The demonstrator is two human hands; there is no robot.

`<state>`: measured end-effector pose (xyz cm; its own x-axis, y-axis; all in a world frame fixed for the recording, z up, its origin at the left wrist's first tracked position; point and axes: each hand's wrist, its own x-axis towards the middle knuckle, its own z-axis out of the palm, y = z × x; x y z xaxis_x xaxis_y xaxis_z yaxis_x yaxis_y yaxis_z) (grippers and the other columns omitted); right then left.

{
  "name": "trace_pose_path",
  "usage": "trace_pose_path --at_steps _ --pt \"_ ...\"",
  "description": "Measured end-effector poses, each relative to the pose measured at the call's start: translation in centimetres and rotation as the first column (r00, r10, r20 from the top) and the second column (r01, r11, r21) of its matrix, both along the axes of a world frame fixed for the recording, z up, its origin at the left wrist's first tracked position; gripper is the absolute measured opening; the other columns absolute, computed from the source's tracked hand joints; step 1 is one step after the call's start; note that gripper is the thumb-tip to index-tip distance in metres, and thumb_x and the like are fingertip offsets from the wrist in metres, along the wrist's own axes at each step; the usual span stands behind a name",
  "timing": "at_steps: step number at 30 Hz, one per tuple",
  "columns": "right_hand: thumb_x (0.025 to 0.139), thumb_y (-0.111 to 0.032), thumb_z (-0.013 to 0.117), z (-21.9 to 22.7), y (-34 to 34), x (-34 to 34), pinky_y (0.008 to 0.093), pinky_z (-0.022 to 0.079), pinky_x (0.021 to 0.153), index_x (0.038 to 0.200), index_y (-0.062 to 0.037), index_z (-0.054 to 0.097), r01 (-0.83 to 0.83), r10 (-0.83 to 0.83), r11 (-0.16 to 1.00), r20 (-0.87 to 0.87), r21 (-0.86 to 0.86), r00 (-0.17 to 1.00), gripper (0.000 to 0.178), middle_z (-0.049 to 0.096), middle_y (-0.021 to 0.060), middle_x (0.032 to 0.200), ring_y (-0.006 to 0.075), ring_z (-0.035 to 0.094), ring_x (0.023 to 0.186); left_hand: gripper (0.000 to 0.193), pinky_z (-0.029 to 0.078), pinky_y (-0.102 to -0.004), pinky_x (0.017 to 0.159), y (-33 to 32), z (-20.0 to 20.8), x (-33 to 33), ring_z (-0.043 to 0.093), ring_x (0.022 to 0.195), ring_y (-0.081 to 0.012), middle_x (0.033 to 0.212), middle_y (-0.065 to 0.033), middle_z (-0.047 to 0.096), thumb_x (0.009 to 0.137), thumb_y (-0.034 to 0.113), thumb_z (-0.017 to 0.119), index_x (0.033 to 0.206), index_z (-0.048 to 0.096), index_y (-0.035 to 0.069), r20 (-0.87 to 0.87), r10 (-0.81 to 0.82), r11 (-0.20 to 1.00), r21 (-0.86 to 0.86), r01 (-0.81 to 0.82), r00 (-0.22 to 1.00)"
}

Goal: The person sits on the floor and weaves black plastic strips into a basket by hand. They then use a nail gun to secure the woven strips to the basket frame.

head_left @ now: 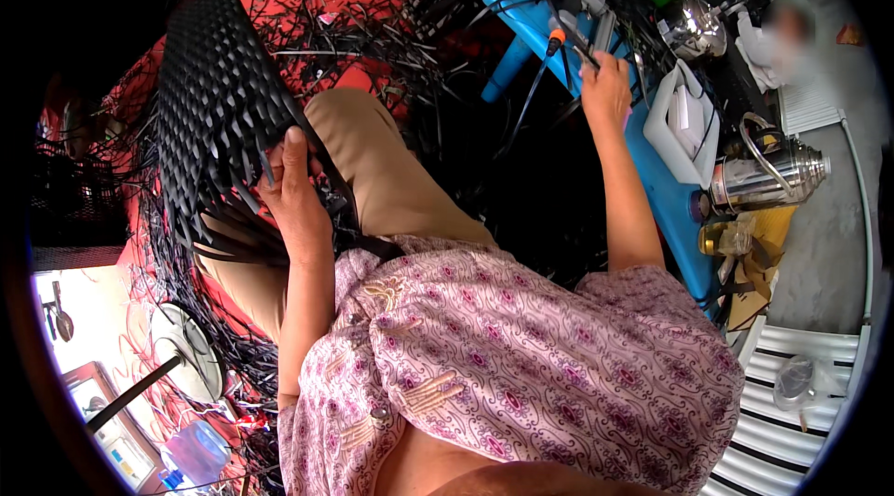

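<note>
A black woven panel (214, 95) of flat plastic strips stands tilted across my left leg. My left hand (296, 189) grips its edge, thumb on the near side, with loose strip ends hanging around the fingers. My right hand (607, 91) is reached out over a blue bench (656, 165), its fingers closed at the end of a dark, slim tool whose kind I cannot make out. Beside those fingers lie a grey metal tool (605, 28) and an orange-and-black tool handle (556, 41) with a thin shaft.
A white plastic tub (666, 114), a steel vacuum flask (768, 175) and a glass jar (726, 237) stand along the bench. Loose black strips (372, 49) litter the red floor covering. A round fan-like base (191, 356) is at lower left. Another person (792, 26) is at far right.
</note>
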<state>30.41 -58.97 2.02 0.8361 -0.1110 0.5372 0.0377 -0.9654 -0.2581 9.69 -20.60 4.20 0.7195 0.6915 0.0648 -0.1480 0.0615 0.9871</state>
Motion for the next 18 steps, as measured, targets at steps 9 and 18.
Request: trace_pose_path --at_steps 9,18 --pt "0.084 -0.027 0.071 -1.6 -2.8 7.3 0.0453 0.049 0.093 0.102 -0.0099 0.076 -0.119 0.100 0.972 -0.103 -0.202 0.990 0.026 0.070 0.0100 0.106 0.0342 0.063 0.104 0.035 0.038 -0.0263 0.065 0.6 0.3 -1.0 0.049 0.068 -0.0079 0.072 0.0027 0.057 0.103 0.033 0.062 0.078 0.065 0.008 -0.031 -0.013 0.999 0.040 0.015 0.999" --pt "0.088 -0.027 0.075 -9.4 -19.1 15.5 0.0482 0.052 0.084 0.097 0.0018 0.069 -0.422 0.402 0.906 -0.243 -0.032 0.883 0.030 0.068 0.0210 0.096 0.0408 0.063 0.084 0.030 0.043 -0.0325 0.059 -0.4 -3.1 1.4 0.055 0.063 -0.0113 0.067 -0.0008 0.058 0.097 0.031 0.069 0.080 0.060 0.007 0.176 -0.169 0.980 -0.071 0.184 0.970"
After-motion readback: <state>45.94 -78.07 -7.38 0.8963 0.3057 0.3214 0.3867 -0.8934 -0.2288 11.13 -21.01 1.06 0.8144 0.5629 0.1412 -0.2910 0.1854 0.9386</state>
